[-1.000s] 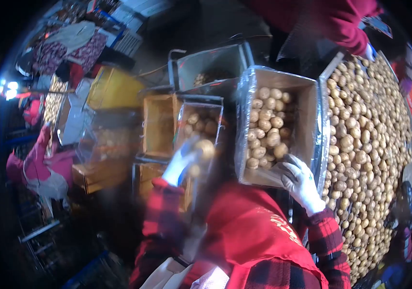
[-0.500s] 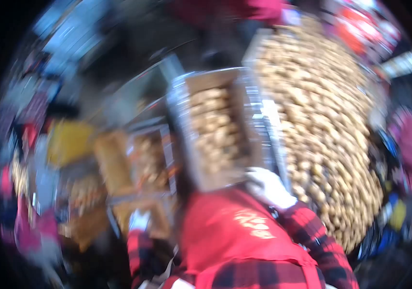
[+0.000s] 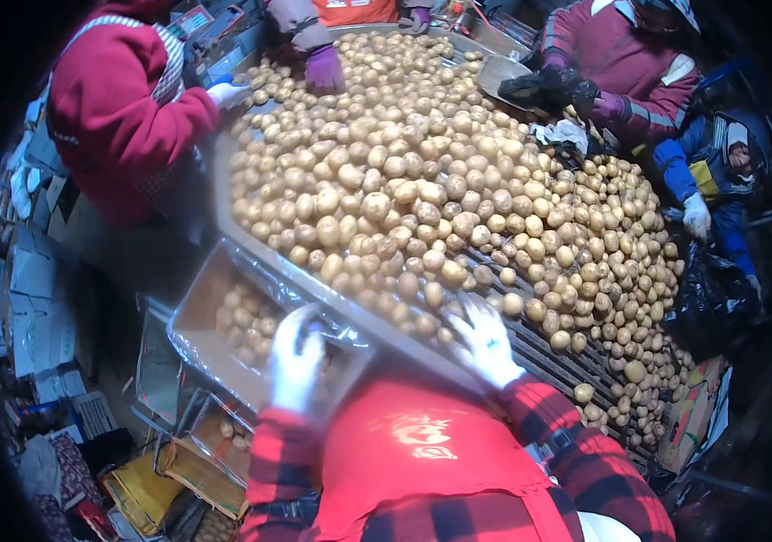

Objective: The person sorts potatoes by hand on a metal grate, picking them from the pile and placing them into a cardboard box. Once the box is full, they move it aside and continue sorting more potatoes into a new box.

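Observation:
Potatoes [image 3: 386, 190] cover a large slatted table [image 3: 530, 334] in front of me. My right hand [image 3: 483, 339], in a white glove, lies over the near edge of the slats with its fingers spread, touching or close beside potatoes. My left hand [image 3: 297, 354], also white-gloved and blurred, is above the near right part of the plastic-lined box [image 3: 198, 316], which holds potatoes; what it holds, if anything, cannot be made out.
A person in a dark red top [image 3: 124, 108] stands at the left. Purple-gloved hands [image 3: 324, 70] reach in at the far side. Another person [image 3: 621, 63] holds something black at the right. Smaller crates and a yellow container [image 3: 144, 488] are at lower left.
The view has swung right onto the potato table. My right hand has left the box rim for the slats. My left hand has come from the crates to the lined box.

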The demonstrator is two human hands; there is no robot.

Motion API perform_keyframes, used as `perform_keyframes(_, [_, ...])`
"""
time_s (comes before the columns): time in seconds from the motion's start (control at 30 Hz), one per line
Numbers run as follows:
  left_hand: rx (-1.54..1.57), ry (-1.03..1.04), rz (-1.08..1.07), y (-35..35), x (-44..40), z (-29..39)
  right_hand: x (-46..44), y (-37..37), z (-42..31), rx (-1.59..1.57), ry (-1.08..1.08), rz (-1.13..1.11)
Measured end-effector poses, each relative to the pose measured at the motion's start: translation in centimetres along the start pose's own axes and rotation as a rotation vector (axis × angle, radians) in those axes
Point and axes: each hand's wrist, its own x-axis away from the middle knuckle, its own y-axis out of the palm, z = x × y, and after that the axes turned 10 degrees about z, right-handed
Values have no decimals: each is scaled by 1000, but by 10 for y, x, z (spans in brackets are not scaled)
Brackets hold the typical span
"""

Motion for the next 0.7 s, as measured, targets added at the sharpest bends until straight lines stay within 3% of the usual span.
perform_keyframes(0.07, [-135, 253, -92, 50, -16, -21, 20, -10, 21, 21, 94, -2])
perform_keyframes(0.13, [-319, 496, -12, 87, -31, -21, 28, -17, 33, 52, 189, 88])
perform_keyframes(0.27, [-878, 441, -253, 124, -48, -11, -5, -23, 36, 140, 279, 37])
perform_keyframes(0.33, [-934, 351, -335, 129, -52, -5, -11, 6, 44, 37, 301, 19])
perform_keyframes(0.47, [-1030, 255, -286, 149, -50, -6, -61, 55, 42, 110, 110, -89])
perform_keyframes(0.53, [-1169, 297, -271, 155, -50, -12, -80, 60, 36, 11, 191, -163])
perform_keyframes(0.7, [-859, 508, -199, 159, -72, -24, -83, 72, 45, -13, 95, -163])
